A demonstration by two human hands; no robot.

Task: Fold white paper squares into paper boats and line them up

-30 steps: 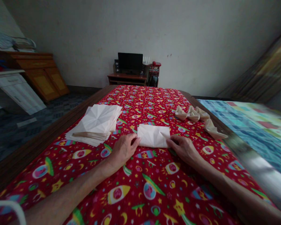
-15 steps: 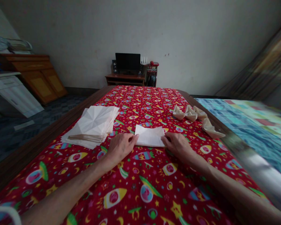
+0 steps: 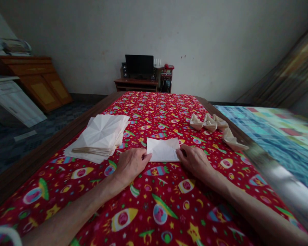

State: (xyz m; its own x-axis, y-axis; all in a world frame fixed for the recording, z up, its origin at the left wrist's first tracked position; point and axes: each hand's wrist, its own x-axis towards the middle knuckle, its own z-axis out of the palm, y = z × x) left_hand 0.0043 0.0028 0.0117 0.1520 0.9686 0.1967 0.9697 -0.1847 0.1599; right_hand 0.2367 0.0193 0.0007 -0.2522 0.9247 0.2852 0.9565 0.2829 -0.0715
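A folded white paper (image 3: 163, 149) lies flat on the red patterned tablecloth (image 3: 154, 198) in front of me. My left hand (image 3: 130, 164) pinches its near left corner with curled fingers. My right hand (image 3: 194, 159) pinches its near right corner the same way. Both forearms rest on the cloth.
A stack of creased white paper sheets (image 3: 100, 136) lies to the left. Several folded beige paper shapes (image 3: 215, 128) sit near the table's right edge. A wooden table rim (image 3: 41, 150) runs along the left. A blue patterned surface (image 3: 274, 136) is on the right. A cabinet with a monitor (image 3: 140, 73) stands by the far wall.
The paper has been folded narrower; both hands drew slightly closer together toward me, still at its near corners.
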